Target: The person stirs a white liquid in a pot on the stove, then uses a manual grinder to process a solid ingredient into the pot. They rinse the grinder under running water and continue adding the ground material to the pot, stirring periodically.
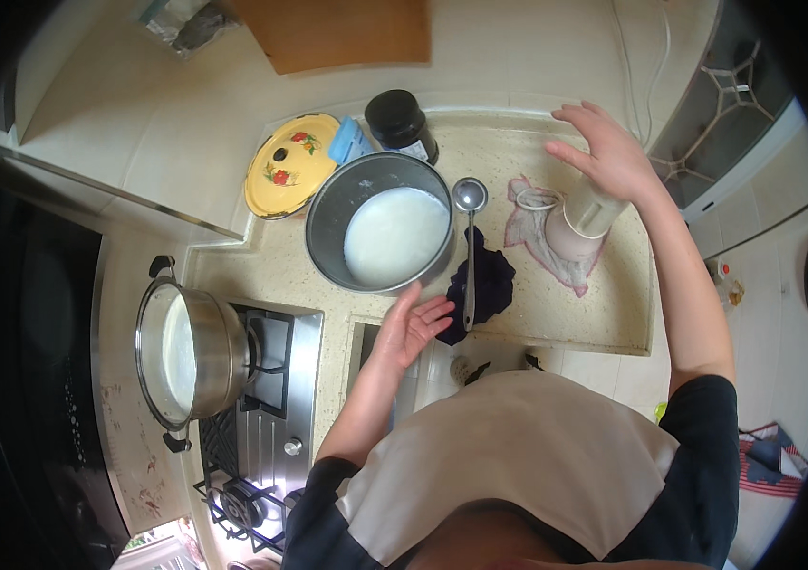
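Note:
My left hand [415,329], palm up with fingers apart, is beside the near rim of a dark metal pot [324,235] that holds white liquid [397,235]. A metal ladle [470,263] lies to its right, across a crumpled dark cloth [493,285]. My right hand [603,153] is raised with its fingers spread, over or beside a pale cylindrical container [575,231]; whether the palm touches it cannot be told. Under that container lies a thin whitish cloth with a pink edge [561,267], and a small ring-shaped rim or handle [538,199] shows at its left.
A two-handled steel pot [215,356] with whitish contents stands on the gas stove [308,370] at left. Behind the dark pot are a yellow flowered lid [293,160], a blue packet [350,142] and a black-lidded jar [398,121]. The counter edge [568,347] runs before me.

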`<state>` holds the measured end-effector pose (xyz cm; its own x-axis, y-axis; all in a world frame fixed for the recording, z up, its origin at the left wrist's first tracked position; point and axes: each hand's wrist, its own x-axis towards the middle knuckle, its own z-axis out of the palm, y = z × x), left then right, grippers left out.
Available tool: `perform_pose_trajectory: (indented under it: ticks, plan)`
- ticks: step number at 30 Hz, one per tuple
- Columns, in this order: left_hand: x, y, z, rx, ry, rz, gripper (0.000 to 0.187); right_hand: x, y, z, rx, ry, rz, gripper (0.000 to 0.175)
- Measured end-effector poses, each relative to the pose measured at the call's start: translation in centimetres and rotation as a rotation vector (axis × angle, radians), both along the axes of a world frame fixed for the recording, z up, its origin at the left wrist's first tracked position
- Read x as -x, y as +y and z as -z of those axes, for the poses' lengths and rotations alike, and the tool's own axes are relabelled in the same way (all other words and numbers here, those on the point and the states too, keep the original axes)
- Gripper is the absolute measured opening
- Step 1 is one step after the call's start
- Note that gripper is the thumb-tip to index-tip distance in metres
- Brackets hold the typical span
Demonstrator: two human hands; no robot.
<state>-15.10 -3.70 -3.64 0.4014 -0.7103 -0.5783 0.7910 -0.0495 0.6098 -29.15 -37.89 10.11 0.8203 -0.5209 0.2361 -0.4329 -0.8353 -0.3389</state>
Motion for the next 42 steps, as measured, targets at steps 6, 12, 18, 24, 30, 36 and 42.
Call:
perform_pose_trajectory:
  ticks: [6,12,18,24,30,36,42]
  plan:
    - [0.1,-0.8,-3.4,0.124,0.234,-0.251,0.086,0.2,-0.1,-0.1,-0.010,0.012,0.025,0.067]
    - [-1.6,-2.4,-2.3,0.178,0.275,-0.342,0.058,0.4,-0.1,-0.1,-0.027,-0.006,0.017,0.065]
    - [-1.4,-2.1,-0.3,0.318,0.278,-0.454,0.063,0.0,0.4,-0.5,-0.023,-0.008,-0.015,0.060]
    - [-1.0,0.3,-1.6,0.263,0.156,-0.384,0.058,0.7,-1.0,0.5,-0.051,-0.061,-0.065,0.053]
    - [-1.3,4.7,-9.5,0.264,0.120,-0.412,0.057,0.1,-1.0,0.2,-0.111,-0.033,-0.087,0.052]
    - [-3.7,10.6,-16.9,0.392,0.088,-0.431,0.060,0.4,-2.0,1.0,-0.070,-0.016,-0.090,0.050]
    - [-6.5,16.9,-23.4,0.382,-0.080,-0.623,0.062,0.4,-2.5,1.3,-0.068,-0.022,-0.107,0.047]
